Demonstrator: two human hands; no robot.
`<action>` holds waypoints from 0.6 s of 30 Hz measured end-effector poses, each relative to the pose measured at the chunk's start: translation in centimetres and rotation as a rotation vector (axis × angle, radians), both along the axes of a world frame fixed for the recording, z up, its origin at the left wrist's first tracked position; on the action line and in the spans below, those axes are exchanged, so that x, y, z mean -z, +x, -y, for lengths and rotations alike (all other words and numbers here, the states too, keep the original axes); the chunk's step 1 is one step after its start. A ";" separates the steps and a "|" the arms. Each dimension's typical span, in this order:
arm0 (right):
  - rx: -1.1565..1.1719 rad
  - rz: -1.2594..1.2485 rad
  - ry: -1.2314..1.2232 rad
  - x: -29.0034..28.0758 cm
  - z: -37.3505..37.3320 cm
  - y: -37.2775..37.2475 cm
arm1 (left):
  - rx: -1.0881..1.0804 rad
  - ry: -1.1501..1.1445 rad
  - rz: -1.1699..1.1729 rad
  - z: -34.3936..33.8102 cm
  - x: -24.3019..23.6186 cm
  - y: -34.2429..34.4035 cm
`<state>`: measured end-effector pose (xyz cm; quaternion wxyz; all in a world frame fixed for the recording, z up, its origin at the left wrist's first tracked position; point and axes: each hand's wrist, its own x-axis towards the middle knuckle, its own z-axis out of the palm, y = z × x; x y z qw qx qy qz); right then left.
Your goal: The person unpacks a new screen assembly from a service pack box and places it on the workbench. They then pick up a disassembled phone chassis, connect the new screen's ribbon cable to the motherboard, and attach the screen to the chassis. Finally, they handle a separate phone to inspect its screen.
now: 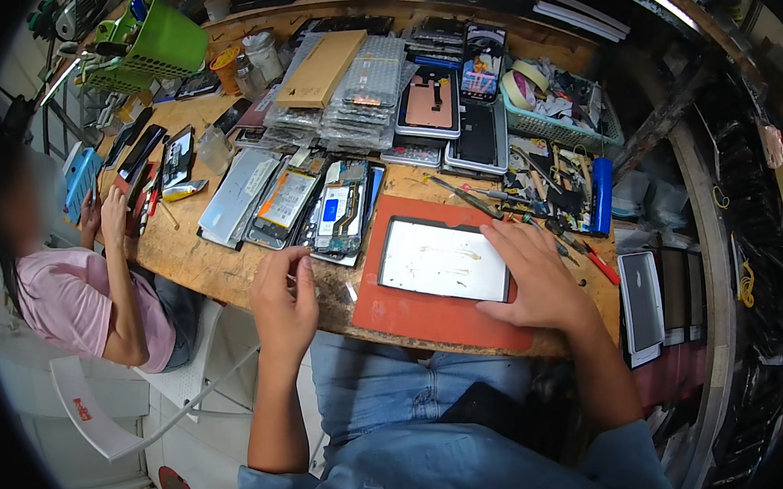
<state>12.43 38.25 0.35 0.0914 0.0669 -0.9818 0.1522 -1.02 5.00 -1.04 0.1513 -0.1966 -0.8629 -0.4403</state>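
A phone back panel (439, 259), white with a dark rim, lies flat on a red work mat (406, 312) at the front of the wooden bench. My right hand (532, 275) rests on the panel's right edge, fingers spread and pressing it down. My left hand (284, 299) hovers over the bench edge left of the mat, fingers curled, pinching something too small to make out. An opened phone with exposed circuit boards (338, 214) lies just beyond my left hand.
Several opened phones and screens (268, 199) lie left of the mat. Screwdrivers and tweezers (498, 201), a blue cylinder (601, 196), a tray of tape rolls (545, 94) and a green basket (150, 43) crowd the bench. Another person in a pink shirt (65, 298) sits at left.
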 end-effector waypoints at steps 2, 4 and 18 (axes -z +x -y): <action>0.006 -0.033 -0.054 -0.4 0.3 0.3 | -0.003 -0.081 0.045 1.3 0.1 -0.2; 0.015 -0.075 -0.064 -1.2 1.1 0.8 | 0.042 -0.198 0.074 3.2 1.5 1.2; 0.152 -0.307 -0.265 -1.3 2.8 3.1 | -0.012 0.372 0.173 4.8 4.8 -1.3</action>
